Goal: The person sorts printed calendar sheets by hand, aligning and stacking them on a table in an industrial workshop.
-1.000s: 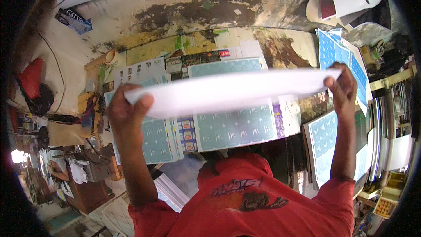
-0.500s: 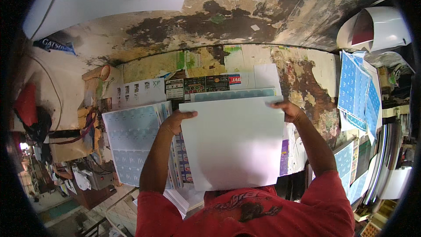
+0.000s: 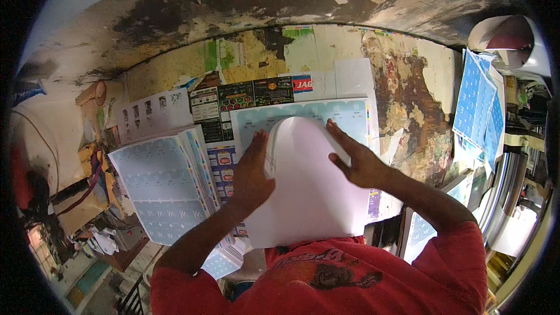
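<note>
Several white paper sheets (image 3: 312, 186) are bowed upward into an arch in front of me, their near edge close to my red shirt. My left hand (image 3: 254, 169) presses along their left side, fingers stretched forward and thumb toward the middle. On the other side, my right hand (image 3: 356, 160) bears against the right edge, fingers pointing forward and thumb apart. Layered edges show beside the left fingertips. Under and beyond the white paper lie light-blue printed sheets (image 3: 350, 109), their near part hidden.
A thick stack of blue printed sheets (image 3: 154, 184) leans at the left. Dark printed sheets (image 3: 236, 96) line the board behind. More blue sheets (image 3: 478, 105) hang at the right, near a curled white sheet (image 3: 528, 41). The wall (image 3: 192, 6) is stained and peeling.
The white paper was flat, gripped at its far corners; now it bows up between my hands. Both hands have come inward, and more of the blue sheets beyond shows.
</note>
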`<state>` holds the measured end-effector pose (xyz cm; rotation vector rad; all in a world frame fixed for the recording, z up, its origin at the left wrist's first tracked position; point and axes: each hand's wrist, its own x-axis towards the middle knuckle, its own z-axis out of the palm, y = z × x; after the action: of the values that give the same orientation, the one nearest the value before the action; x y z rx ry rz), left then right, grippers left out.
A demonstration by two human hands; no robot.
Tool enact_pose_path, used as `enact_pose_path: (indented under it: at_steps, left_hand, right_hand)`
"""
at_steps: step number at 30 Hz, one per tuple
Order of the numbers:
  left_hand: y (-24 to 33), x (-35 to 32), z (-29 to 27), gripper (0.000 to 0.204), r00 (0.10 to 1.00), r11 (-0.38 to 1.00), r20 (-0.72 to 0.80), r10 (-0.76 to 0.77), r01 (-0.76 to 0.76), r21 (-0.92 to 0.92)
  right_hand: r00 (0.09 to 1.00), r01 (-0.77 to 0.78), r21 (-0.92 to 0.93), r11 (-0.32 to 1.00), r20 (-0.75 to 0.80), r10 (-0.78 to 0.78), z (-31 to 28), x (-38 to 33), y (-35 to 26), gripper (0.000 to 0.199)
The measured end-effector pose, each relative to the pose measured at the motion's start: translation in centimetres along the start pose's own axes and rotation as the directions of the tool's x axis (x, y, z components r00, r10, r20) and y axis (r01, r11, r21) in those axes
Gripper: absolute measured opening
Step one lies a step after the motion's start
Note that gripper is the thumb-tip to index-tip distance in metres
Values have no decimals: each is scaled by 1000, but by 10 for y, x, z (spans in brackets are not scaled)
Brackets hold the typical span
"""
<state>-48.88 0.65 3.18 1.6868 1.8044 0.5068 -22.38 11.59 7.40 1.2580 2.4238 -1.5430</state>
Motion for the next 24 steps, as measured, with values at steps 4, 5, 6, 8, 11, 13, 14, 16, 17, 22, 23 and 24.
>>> enact_pose_path:
  at_steps: [4, 5, 6, 8, 11, 13, 14, 16, 17, 22, 23, 24]
  left_hand:
    - [5, -7, 6, 100, 993, 990, 82, 81, -89, 110]
    - [3, -7, 10, 104, 992, 989, 100, 78, -89, 114]
    - [-1, -8, 14, 104, 991, 989, 94, 92, -102, 108]
    - [-6, -10, 20, 104, 990, 986, 76, 120, -128, 103]
    - [-16, -10, 25, 102, 990, 985, 112, 82, -98, 144]
    - [-25, -10, 32, 99, 989, 977, 19, 146, -147, 155]
    - [-28, -7, 33, 97, 982, 969, -40, 185, -176, 170]
    - [-26, 1, 27, 94, 988, 979, -59, 142, -131, 157]
    - [-26, 5, 23, 92, 989, 982, -84, 119, -105, 160]
    - [-58, 13, 4, 48, 926, 974, -336, 174, -213, -82]
    - [-85, 17, 12, 52, 952, 995, -299, 69, -89, -55]
    - [-79, 21, 6, 60, 915, 1000, -404, 3, -7, -9]
  right_hand:
    - [995, 95, -210, 973, -8, -99, 22, -1, -3, 81]
    - [996, 85, -236, 968, -1, -88, 23, -1, -6, 83]
    - [996, 90, -256, 963, 7, -91, 26, -2, -4, 93]
    - [998, 61, -292, 955, 20, -58, 29, -3, -1, 98]
    - [996, 72, -299, 951, -36, -86, 37, -3, 15, 105]
    - [986, 89, -291, 953, -110, -126, 37, 0, 24, 105]
    - [984, 82, -288, 954, -127, -123, 38, 1, 31, 103]
    - [985, 74, -363, 929, -121, -126, 32, 1, 42, 100]
    - [982, 85, -405, 910, -121, -145, 28, 4, 46, 99]
    - [913, 33, -236, 971, -389, -125, 16, 12, 97, 52]
    - [944, -71, 75, 995, -316, 91, 7, 20, 108, 57]
    - [896, -66, 113, 991, -430, 109, 9, 19, 135, 66]
